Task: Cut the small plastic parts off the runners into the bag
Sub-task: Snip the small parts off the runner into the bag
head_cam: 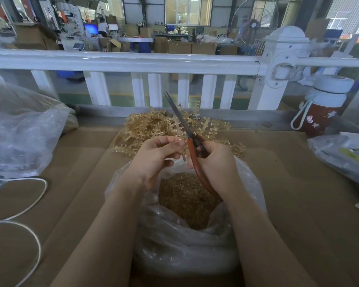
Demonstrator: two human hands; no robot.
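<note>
My left hand [157, 156] pinches a pale amber runner [178, 125] that stands up between thumb and fingers. My right hand [216, 162] grips scissors [181, 121] with red-brown handles; the blades point up and away, slightly parted at the tips, next to the runner. Both hands hover over an open clear plastic bag [251, 183] holding a heap of small amber parts [187, 195]. Behind the hands a pile of uncut runners [149, 127] lies on the cardboard.
Brown cardboard [298, 183] covers the table. A large clear bag [19, 131] sits at left, a white cord [29, 204] loops in front of it. A red bottle with white lid [323, 108] and a plastic packet [344, 154] stand at right. A white railing [122, 61] runs behind.
</note>
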